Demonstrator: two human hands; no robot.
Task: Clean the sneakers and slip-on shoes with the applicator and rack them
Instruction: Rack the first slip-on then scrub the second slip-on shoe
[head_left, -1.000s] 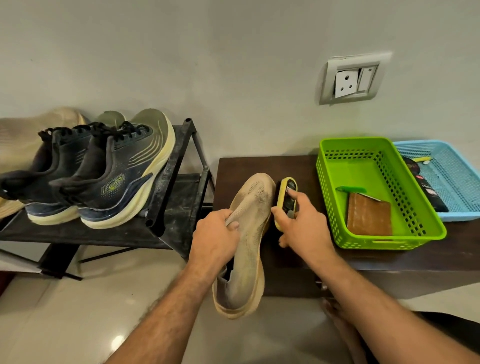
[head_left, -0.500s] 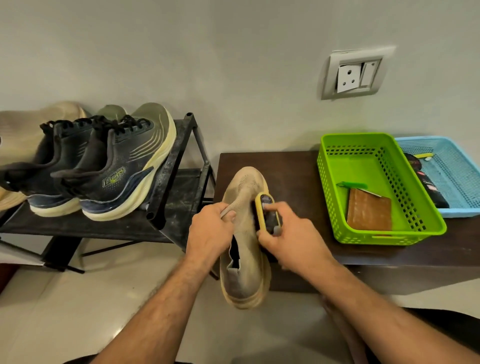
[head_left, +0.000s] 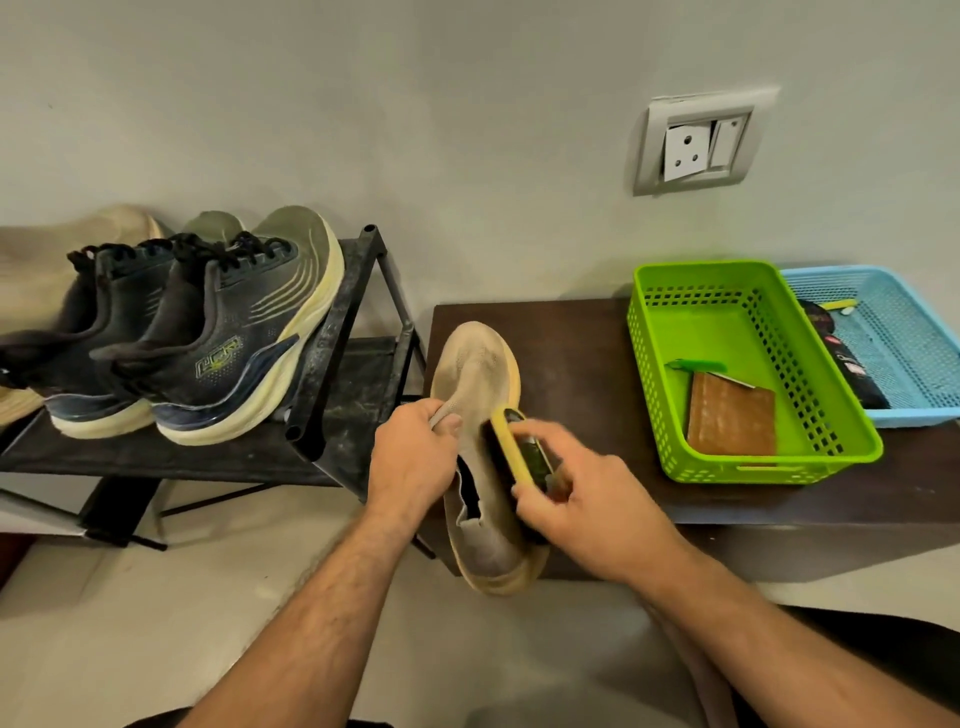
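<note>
1. Fingers (head_left: 447, 423) of the left hand (head_left: 413, 460) are pinched tight on the collar of the beige slip-on shoe (head_left: 480, 415); the shoe's toe rests on the dark table (head_left: 571, 353) and its heel hangs off the near edge over the floor
2. right hand (head_left: 587, 499) has its fingers wrapped closed around the yellow applicator (head_left: 519, 449); the dark underside is pressed against the shoe's right side, about mid-length
3. over on the black rack (head_left: 332, 364) to the left sit two dark sneakers (head_left: 218, 338) side by side, toes toward the wall; something beige is behind them, can't tell what exactly
4. green basket (head_left: 810, 457) on the table holds a brown pad; blue basket (head_left: 924, 410) is touching it on the right
</note>
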